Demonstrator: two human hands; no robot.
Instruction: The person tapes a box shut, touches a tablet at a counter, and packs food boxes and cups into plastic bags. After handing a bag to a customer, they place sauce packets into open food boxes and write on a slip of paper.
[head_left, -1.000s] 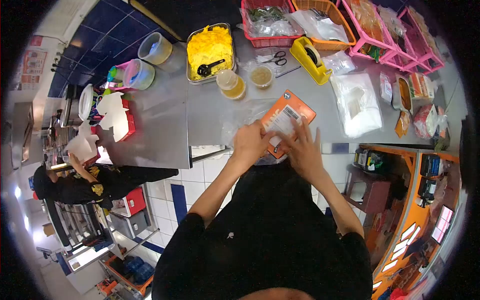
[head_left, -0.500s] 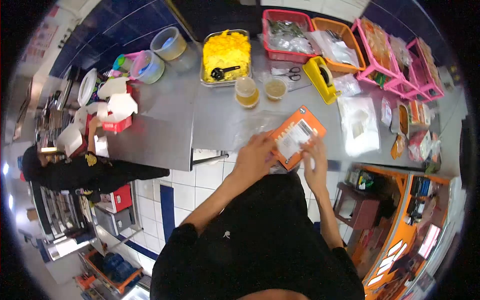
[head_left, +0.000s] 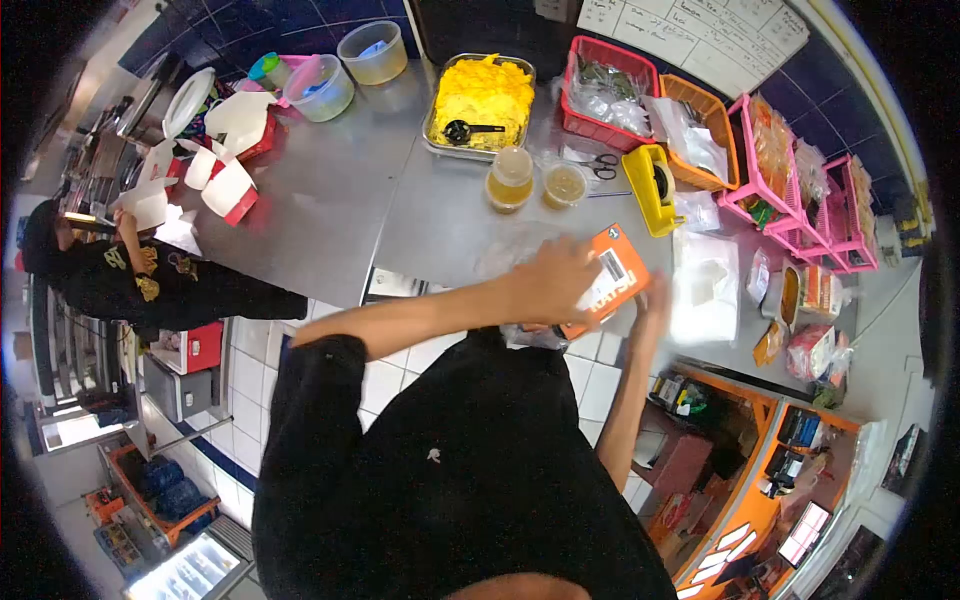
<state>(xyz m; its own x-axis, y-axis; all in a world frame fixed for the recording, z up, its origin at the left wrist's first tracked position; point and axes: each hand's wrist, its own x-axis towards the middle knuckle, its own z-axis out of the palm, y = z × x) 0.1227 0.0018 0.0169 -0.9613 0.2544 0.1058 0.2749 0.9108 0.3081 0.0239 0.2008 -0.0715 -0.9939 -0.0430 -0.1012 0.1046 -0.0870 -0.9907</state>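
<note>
An orange cardboard box (head_left: 618, 272) with pale lettering and a white barcode label is tilted at the counter's front edge. My left hand (head_left: 560, 282) reaches across its left side, fingers closed over the box and partly smeared by motion. Close against the right edge of the box is my right hand (head_left: 652, 312), too blurred to show its fingers clearly. Clear plastic (head_left: 515, 250) lies on the counter left of the box. Behind it stand a lidded cup of yellow liquid (head_left: 509, 182) and a small tub (head_left: 564, 186).
A metal tray of yellow food (head_left: 485, 95) holds a black scoop. Baskets (head_left: 608, 125), a yellow tape dispenser (head_left: 652, 195), scissors (head_left: 600, 166) and white bags (head_left: 703, 290) line the right side. At far left, another person (head_left: 130, 265) stands by open red-and-white boxes (head_left: 228, 190).
The box has turned between my hands, with my left forearm swung across from the left. The view has shifted, and the other person's hand has moved left among the red-and-white boxes.
</note>
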